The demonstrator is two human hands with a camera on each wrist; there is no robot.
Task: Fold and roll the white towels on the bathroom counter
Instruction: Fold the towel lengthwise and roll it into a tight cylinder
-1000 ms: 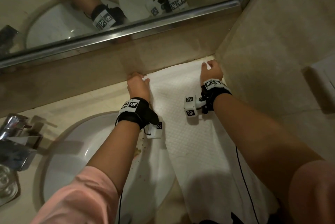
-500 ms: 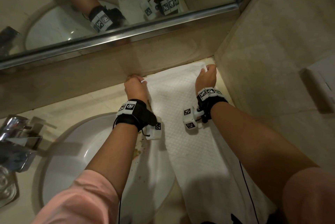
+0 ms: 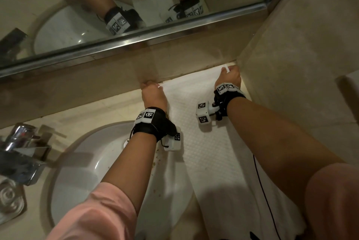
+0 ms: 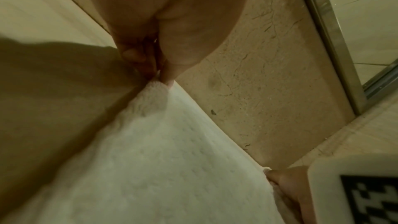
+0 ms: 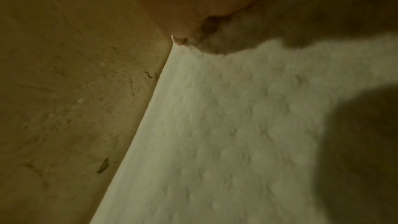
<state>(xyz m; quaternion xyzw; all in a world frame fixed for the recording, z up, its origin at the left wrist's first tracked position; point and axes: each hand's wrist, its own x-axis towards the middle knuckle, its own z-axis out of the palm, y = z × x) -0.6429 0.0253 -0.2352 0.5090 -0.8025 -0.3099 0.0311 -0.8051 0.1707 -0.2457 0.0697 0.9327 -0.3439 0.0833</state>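
At the near edge of the bench (image 3: 108,107) the towel (image 3: 211,154) hangs over and out of view, its lower part in shadow under the arms. From there it runs as one long strip up the right end of the bench, just beside the sink (image 3: 81,162), with its left margin lapping the basin's rim. Its far edge lies along the backsplash (image 3: 116,76), in the far right corner by the side wall. The left hand (image 3: 153,94) pinches the far left corner of the towel between thumb and fingertips; the left wrist view shows the cloth bunched at that grip. The right hand (image 3: 229,77) grips the far right corner, fingers curled on it.

The step in hand looks like squaring the strip before folding. To do it well, both corners should be drawn equally taut, the far edge kept parallel to the backsplash, and the left margin eased off the sink so the layers lie flat and dry.
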